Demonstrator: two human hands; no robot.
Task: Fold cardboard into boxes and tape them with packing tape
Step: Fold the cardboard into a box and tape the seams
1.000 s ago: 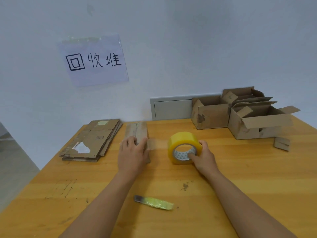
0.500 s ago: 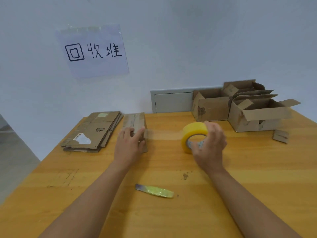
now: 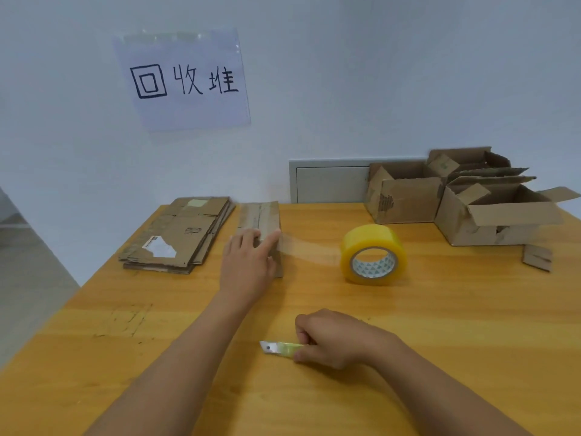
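A small flat cardboard piece [image 3: 262,217] lies on the wooden table [image 3: 440,325]. My left hand [image 3: 250,265] presses flat on its near end. A clear tape strip [image 3: 309,251] stretches from under that hand to the yellow tape roll [image 3: 372,254], which stands alone on the table to the right. Nearer to me, my right hand [image 3: 333,339] grips the handle of a yellow-green utility knife [image 3: 278,347], whose metal tip points left.
A stack of flattened cartons [image 3: 179,236] lies at the back left. Three opened boxes [image 3: 405,191] stand at the back right, a cardboard scrap [image 3: 537,258] beside them. A paper sign [image 3: 182,80] hangs on the wall; the table's left edge drops to the floor.
My right hand let go of the tape roll, came back toward me and took hold of the knife. The roll now stands further right, with more tape drawn out.
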